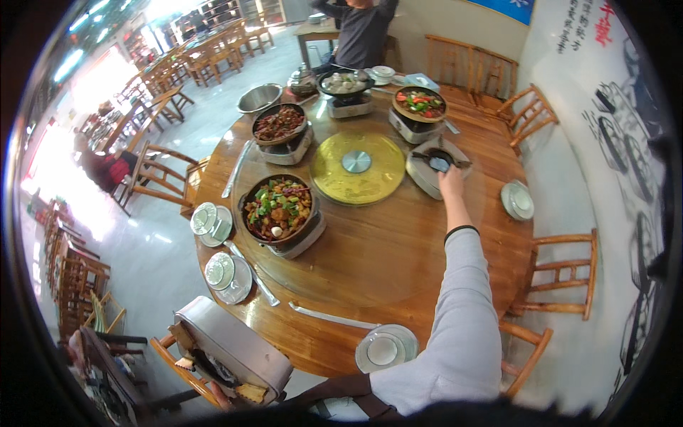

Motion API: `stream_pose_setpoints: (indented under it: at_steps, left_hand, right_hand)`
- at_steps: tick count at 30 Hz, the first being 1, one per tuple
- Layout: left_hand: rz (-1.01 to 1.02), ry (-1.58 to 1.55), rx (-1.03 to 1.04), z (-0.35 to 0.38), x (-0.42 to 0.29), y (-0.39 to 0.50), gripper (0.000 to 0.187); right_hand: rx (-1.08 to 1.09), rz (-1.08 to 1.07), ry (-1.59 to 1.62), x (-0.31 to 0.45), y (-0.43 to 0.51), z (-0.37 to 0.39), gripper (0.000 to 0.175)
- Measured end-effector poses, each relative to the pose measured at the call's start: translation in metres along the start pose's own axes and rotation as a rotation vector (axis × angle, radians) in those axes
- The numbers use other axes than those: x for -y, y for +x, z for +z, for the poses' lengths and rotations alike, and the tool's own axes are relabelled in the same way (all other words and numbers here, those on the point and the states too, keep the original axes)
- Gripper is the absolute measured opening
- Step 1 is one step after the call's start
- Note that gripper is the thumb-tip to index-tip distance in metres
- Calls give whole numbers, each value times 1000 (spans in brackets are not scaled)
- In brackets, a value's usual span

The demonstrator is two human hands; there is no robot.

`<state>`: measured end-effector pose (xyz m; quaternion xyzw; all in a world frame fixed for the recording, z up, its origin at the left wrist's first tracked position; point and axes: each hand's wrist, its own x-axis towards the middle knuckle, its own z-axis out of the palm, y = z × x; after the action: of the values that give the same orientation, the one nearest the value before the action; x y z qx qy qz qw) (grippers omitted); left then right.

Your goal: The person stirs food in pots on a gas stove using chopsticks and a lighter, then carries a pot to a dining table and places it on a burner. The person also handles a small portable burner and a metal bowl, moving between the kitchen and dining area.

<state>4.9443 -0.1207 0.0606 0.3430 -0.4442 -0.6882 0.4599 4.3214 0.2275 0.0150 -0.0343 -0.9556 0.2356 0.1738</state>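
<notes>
My right hand (451, 181) reaches over the table to a light metal tabletop stove (424, 173) beside the yellow turntable centre. Its fingertips are at the stove's dark opening, closed around a small pale blue object (441, 163). Dark pot supports (460, 163) stick out around that opening. At the lower left, my left hand (220, 395) grips a second metal stove (235, 341), which is tipped on its side with its top facing left. Most of the left hand is hidden by that stove. Pieces of yellowish, card-like material (251, 393) show at its edge.
A round wooden table (480, 288) carries a glass turntable (363, 261). Several filled pots, including a large stew pot (278, 211), stand on stoves. Bowls on plates (385, 349) and wrapped utensils (333, 316) line the rim. Wooden chairs (563, 275) surround it. A person (363, 32) is beyond.
</notes>
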Motion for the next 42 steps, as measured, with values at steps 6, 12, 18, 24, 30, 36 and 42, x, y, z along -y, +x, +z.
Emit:
stream_pose_setpoints:
  at_steps: [6, 12, 18, 24, 30, 36, 42]
  left_hand:
    - [-112, -50, -98, -22, -10, -7, 53]
    - [-34, -143, -94, -17, 5, -1, 46]
    - [-124, 66, 13, -12, 5, 11, 52]
    - [-131, 70, -79, -25, 1, -6, 51]
    - [-137, -37, -144, -64, 22, -2, 47]
    - [-102, -64, -133, -63, 25, -6, 49]
    - [-217, -154, -99, -18, -3, -20, 47]
  right_hand:
    - [30, 3, -139, -16, -5, 28, 21]
    - [241, -47, -106, 40, -74, 10, 25]
    - [233, 17, 81, 65, -108, 14, 25]
    - [199, -60, 171, 87, -137, -27, 22]
    - [1181, 449, 1099, 132, -235, 47, 42]
    - [1090, 879, 1222, 210, -229, 92, 44]
    - [1037, 861, 1111, 216, -232, 104, 36]
